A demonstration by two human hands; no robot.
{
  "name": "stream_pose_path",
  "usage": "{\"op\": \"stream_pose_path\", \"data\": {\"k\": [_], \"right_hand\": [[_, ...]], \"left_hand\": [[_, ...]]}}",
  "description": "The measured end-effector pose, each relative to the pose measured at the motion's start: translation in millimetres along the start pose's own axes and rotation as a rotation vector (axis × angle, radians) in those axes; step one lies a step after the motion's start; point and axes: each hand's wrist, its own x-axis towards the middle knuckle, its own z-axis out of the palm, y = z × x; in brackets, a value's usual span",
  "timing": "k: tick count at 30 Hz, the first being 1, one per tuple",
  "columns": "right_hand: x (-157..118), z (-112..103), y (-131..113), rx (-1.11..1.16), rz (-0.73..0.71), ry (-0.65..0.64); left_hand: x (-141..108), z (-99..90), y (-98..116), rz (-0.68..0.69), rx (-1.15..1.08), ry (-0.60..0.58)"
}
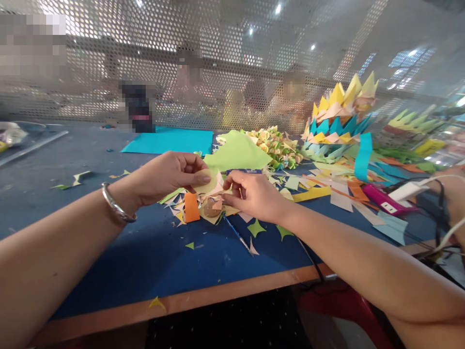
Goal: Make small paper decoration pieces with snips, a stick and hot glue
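My left hand (181,174), with a silver bracelet at the wrist, pinches a pale yellow paper piece (206,183) between thumb and fingers. Just right of it, my right hand (249,191) has its fingers curled at a small pale pink piece (218,184) against the yellow paper. What its fingertips grip is too small to make out. Beneath both hands lies a heap of paper scraps with an orange piece (192,207) and a round brownish item (212,207). A thin blue tool (237,233) lies in front, pointing toward the table's front edge.
Behind my hands are a blue sheet (170,141), a green sheet (238,152) and a pile of small folded papers (278,148). Stacked zigzag paper rings (336,126) stand at the back right. A magenta power strip (390,201) with cables lies right, near another person's arm (450,194).
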Motion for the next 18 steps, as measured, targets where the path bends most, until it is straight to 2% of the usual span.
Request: {"op": "stream_pose_path", "data": {"k": [3,6,10,15,18], "right_hand": [[-2,-1,-1,-0.029,-0.101,0.108],[-4,-1,-3,-0.07,-0.22,0.174],[-5,1,-3,-0.089,-0.327,0.204],[-3,-2,-7,0.005,-0.336,0.244],[-3,-3,-8,0.09,-0.251,0.252]], "left_hand": [[2,10.8,-4,-0.057,-0.184,0.041],[2,18.7,-5,-0.093,-0.336,0.026],[1,22.4,-4,-0.09,-0.396,0.001],[-2,23.8,-1,-0.101,-0.375,-0.016],[-4,25.9,0,-0.105,-0.364,-0.045]]}}
